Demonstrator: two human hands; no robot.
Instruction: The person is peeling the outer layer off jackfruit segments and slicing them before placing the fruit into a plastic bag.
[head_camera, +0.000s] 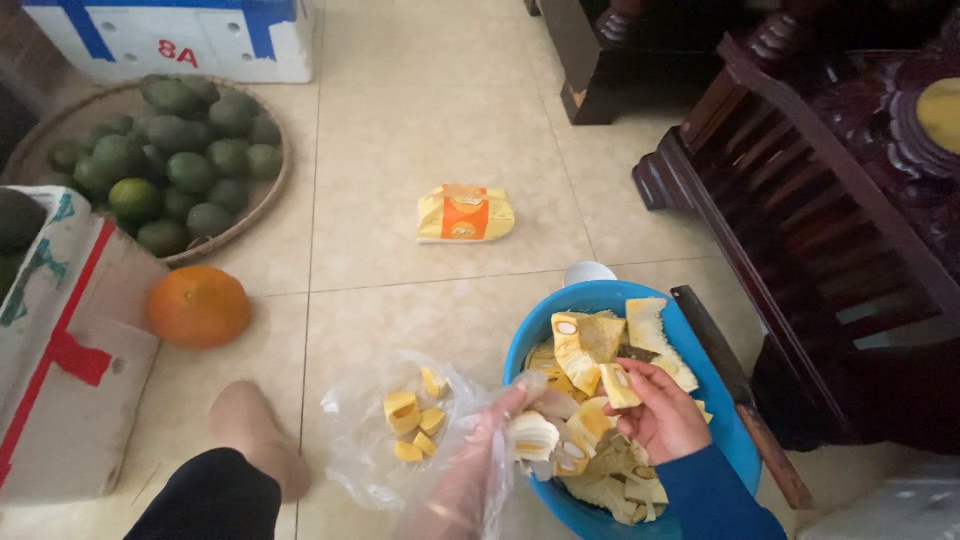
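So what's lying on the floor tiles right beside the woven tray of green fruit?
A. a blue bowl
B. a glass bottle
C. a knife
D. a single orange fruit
D: a single orange fruit sits on the tiles just below the woven tray of green fruit.

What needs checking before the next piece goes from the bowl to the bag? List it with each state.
1. Left hand covered by a clear plastic glove: ok.
2. Left hand grips a pale fruit piece: ok.
3. Right hand is bare and holds a yellow piece over the blue bowl: ok.
4. Plastic bag lies on the floor beside the bowl with yellow chunks in it; whether its mouth is open enough: cannot tell.
5. Knife rests along the bowl's right side, away from both hands: ok.
6. Bare foot sits close to the bag: not ok.
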